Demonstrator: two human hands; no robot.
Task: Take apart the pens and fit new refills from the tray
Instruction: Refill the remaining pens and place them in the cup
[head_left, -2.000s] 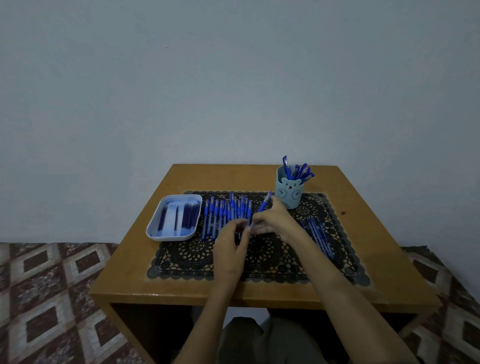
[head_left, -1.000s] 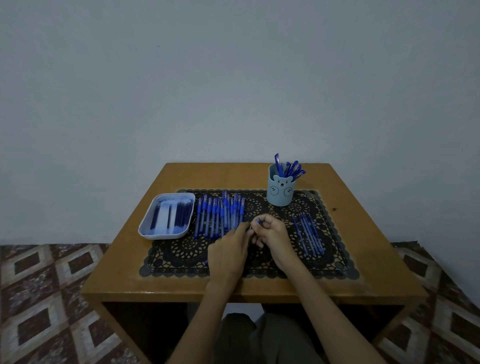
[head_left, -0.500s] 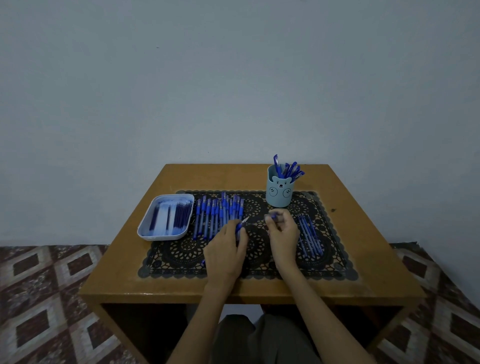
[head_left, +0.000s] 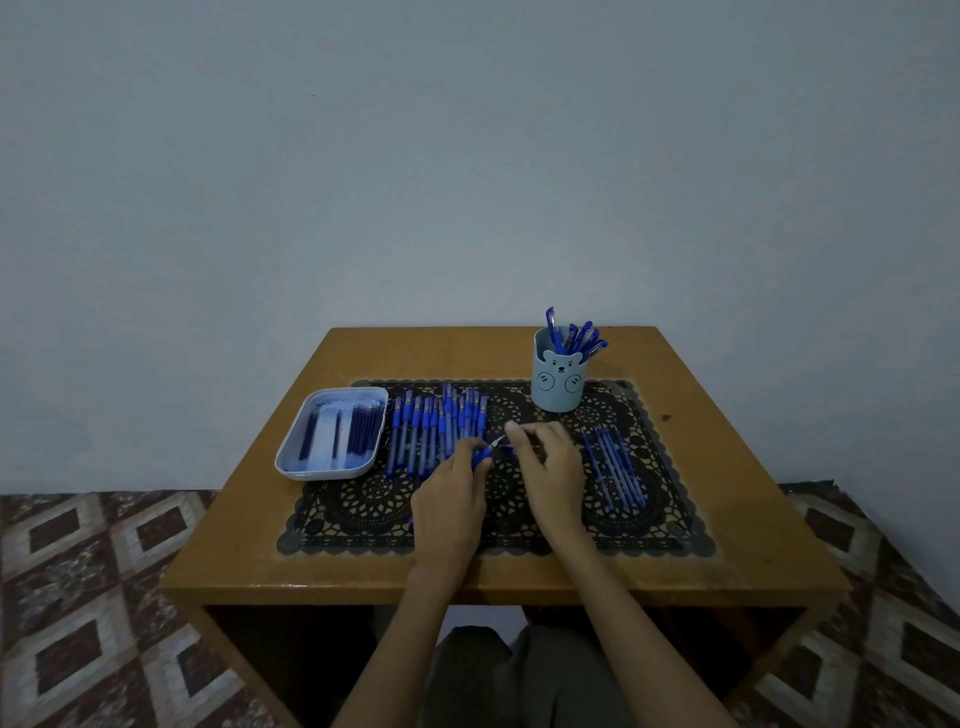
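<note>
Head view: a pen (head_left: 482, 456) is gripped by the left hand (head_left: 451, 501) above the mat (head_left: 363, 514), just beside the laid-out pens (head_left: 431, 431). Its tip end is pinched by the right hand (head_left: 551, 470), seemingly so the halves can be twisted apart. Its long axis is slanted, tip pointed away and rightward; the refill tray (head_left: 322, 473) is kept leftward.

A home (patterned floor tiles (head_left: 93, 597), lace mat (head_left: 363, 514)).
</note>
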